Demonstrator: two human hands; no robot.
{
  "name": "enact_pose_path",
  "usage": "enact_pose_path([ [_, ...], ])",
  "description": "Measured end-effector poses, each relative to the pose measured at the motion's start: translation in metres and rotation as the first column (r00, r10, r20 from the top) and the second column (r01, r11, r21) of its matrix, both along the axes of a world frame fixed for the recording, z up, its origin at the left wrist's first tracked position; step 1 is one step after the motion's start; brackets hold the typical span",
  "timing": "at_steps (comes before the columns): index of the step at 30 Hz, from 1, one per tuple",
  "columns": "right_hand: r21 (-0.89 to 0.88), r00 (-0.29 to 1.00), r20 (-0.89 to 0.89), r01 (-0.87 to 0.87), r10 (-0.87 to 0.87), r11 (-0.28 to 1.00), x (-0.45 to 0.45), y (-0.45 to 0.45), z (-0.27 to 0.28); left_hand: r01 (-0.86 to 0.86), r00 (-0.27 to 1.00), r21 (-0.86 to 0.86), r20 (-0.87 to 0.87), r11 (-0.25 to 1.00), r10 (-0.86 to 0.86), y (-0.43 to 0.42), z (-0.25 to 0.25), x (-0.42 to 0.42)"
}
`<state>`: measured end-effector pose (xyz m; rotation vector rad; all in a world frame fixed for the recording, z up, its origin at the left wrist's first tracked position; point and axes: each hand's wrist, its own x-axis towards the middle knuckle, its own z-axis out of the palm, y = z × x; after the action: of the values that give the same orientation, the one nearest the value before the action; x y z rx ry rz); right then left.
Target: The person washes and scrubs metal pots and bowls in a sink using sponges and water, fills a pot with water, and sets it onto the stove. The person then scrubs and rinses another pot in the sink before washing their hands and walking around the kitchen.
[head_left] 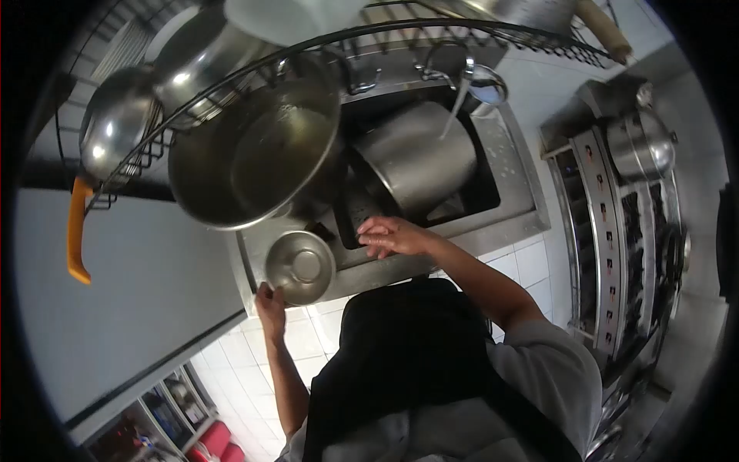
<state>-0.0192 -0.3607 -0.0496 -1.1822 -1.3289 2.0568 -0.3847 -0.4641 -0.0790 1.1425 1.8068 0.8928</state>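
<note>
bowl [300, 268]: head view, at the front left of the sink [514, 225], hollow facing up; round, no long axis. left hand [270, 306] nearer, touching: fingers clamped on its near-left rim. right hand [387, 236] apart from it, fingers loosely curled, slightly apart, nothing seen in them; from these, bowl lies left and a little bodyward. whether sink supports bowl: cannot tell.

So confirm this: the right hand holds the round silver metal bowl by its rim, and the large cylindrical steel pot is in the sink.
Wrong hand: the head view shows the left hand holding the bowl by its rim; the pot is in the sink.
</note>
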Motion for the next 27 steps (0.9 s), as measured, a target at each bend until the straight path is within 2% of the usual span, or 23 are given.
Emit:
enact_pose_path([
  [1,-0.058,1.000,-0.010,-0.004,0.003,0.998,0.007,-0.006,0.009,0.128,0.988,-0.040,-0.081,0.991,-0.131,0.004,0.004,0.013],
  [2,-0.111,1.000,-0.022,-0.014,0.011,0.994,0.014,-0.007,0.014,0.098,0.994,-0.054,0.060,0.994,-0.095,0.011,0.013,0.044],
  [3,-0.091,1.000,-0.024,0.003,-0.005,0.996,0.031,-0.002,0.013,0.170,0.982,-0.013,0.090,0.985,-0.168,0.015,-0.023,0.049],
  [4,-0.072,0.995,-0.063,0.069,-0.074,0.995,0.061,0.008,0.006,0.243,0.963,0.014,0.113,0.970,-0.243,0.021,-0.028,0.067],
  [5,-0.057,0.984,-0.107,0.133,-0.139,0.989,0.090,0.021,-0.001,0.251,0.929,0.036,0.271,0.967,-0.251,0.027,-0.025,0.092],
  [6,-0.004,0.957,-0.100,0.275,-0.274,0.962,0.120,0.039,-0.008,0.265,0.918,0.076,0.286,0.961,-0.275,0.033,-0.039,0.110],
  [7,0.045,0.909,-0.099,0.410,-0.404,0.911,0.148,0.063,-0.014,0.282,0.925,0.069,0.247,0.957,-0.290,0.039,0.003,0.144],
  [9,0.150,0.752,-0.148,0.659,-0.642,0.737,0.195,0.125,-0.039,0.375,0.914,0.084,0.130,0.923,-0.383,0.048,0.006,0.177],
  [11,0.135,0.618,-0.150,0.786,-0.772,0.603,0.215,0.179,-0.040,0.390,0.892,0.079,0.214,0.917,-0.398,0.051,-0.003,0.205],
  [12,0.136,0.612,-0.168,0.791,-0.773,0.597,0.221,0.201,-0.042,0.393,0.874,0.056,0.289,0.918,-0.391,0.051,0.011,0.223],
  [14,-0.181,0.476,-0.326,0.816,-0.816,0.549,0.221,0.236,-0.053,0.414,0.860,-0.003,0.329,0.910,-0.390,0.048,0.012,0.242],
  [15,-0.177,0.483,-0.342,0.809,-0.806,0.560,0.217,0.250,-0.060,0.411,0.856,-0.017,0.350,0.912,-0.379,0.048,0.022,0.257],
  [17,-0.337,0.264,-0.357,0.858,-0.896,0.387,0.207,0.269,-0.065,0.399,0.859,-0.026,0.359,0.916,-0.364,0.046,0.018,0.272],
  [18,-0.384,0.205,-0.426,0.841,-0.881,0.381,0.202,0.272,-0.064,0.398,0.858,-0.056,0.377,0.916,-0.350,0.042,0.016,0.276],
  [19,-0.399,0.204,-0.423,0.833,-0.883,0.384,0.197,0.274,-0.064,0.391,0.865,-0.069,0.367,0.918,-0.341,0.038,0.014,0.280],
  [21,-0.470,0.057,-0.472,0.828,-0.880,0.305,0.189,0.273,-0.055,0.322,0.865,-0.048,0.421,0.945,-0.273,0.037,0.020,0.294],
  [23,-0.458,0.050,-0.440,0.846,-0.896,0.272,0.187,0.277,-0.039,0.356,0.882,-0.088,0.360,0.931,-0.303,0.049,0.016,0.306],
  [25,-0.289,0.272,-0.522,0.835,-0.809,0.468,0.195,0.269,-0.016,0.409,0.870,-0.049,0.323,0.911,-0.373,0.064,-0.011,0.324],
  [26,-0.285,0.273,-0.523,0.837,-0.807,0.468,0.203,0.273,-0.016,0.407,0.847,-0.066,0.400,0.911,-0.350,0.073,-0.003,0.344],
  [27,-0.184,0.437,-0.517,0.783,-0.736,0.594,0.217,0.279,-0.021,0.408,0.817,-0.087,0.479,0.909,-0.321,0.084,0.005,0.364],
])
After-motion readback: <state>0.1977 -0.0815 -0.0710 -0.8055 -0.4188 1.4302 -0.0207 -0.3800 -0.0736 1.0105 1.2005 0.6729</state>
